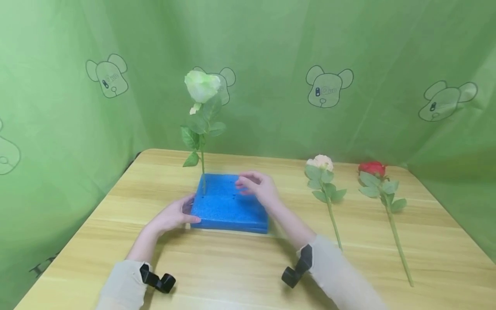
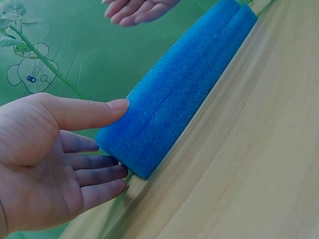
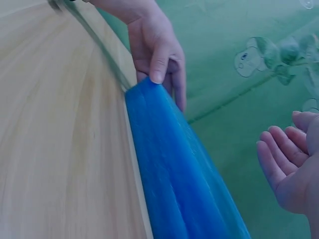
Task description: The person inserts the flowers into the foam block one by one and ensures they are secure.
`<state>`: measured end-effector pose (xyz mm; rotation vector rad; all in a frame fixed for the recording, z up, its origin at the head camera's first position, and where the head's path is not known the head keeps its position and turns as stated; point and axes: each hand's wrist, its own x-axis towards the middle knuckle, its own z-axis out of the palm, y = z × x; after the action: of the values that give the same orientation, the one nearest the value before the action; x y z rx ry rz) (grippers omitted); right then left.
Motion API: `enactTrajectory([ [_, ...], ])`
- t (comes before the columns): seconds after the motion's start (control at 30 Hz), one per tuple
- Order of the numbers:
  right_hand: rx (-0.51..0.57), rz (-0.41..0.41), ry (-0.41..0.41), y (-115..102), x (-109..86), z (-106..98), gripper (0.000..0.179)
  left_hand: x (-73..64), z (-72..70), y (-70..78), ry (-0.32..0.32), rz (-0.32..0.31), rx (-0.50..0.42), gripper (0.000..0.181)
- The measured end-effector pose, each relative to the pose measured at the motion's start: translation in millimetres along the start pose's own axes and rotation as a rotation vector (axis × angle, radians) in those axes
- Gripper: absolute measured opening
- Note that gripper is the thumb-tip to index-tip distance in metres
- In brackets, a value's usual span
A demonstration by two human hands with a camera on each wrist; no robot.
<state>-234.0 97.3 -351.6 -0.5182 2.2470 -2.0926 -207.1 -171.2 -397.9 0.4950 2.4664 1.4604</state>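
Observation:
A blue foam block [image 1: 228, 209] with small holes in its top lies on the table. A white rose [image 1: 202, 86] with green leaves stands upright in it near the left edge. My left hand [image 1: 174, 215] holds the block's near left corner; in the left wrist view the thumb [image 2: 112, 110] lies along the front edge and the fingers are at the left side. My right hand [image 1: 259, 187] hovers above the block's back right part, fingers loosely bent and holding nothing. In the right wrist view its palm and fingers [image 3: 281, 154] appear clear of the block.
To the right on the wooden table [image 1: 360, 271] lie a pale pink rose [image 1: 320, 162] and a red rose [image 1: 373, 168], their stems pointing toward me. A green curtain [image 1: 263, 86] with bear-head outlines hangs behind and around the table.

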Motion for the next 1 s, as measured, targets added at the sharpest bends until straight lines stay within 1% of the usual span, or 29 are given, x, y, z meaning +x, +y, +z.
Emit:
enactTrajectory([
  [0.2,-0.044,0.040,0.000,-6,-15.8,-32,0.040,0.8,0.2,2.3,-0.003,-0.001,-0.003,0.089],
  [0.33,-0.038,0.051,0.031,-3,-25.9,-56,0.040,0.9,0.5,2.9,-0.006,0.001,0.001,0.089],
  [0.47,-0.053,0.051,0.071,-1,-35.2,-82,0.042,-0.6,0.5,2.5,-0.004,0.004,0.009,0.089],
  [0.6,-0.115,0.060,0.111,1,-45.8,-109,0.048,-1.7,0.8,2.6,0.001,0.012,0.014,0.088],
  [0.77,-0.159,0.078,0.153,3,-60.4,-141,0.054,-1.3,0.6,1.9,0.000,0.017,0.020,0.088],
  [1.0,-0.286,0.117,0.163,3,-81.4,-177,0.058,-1.9,0.5,2.2,-0.007,0.008,0.011,0.089],
])
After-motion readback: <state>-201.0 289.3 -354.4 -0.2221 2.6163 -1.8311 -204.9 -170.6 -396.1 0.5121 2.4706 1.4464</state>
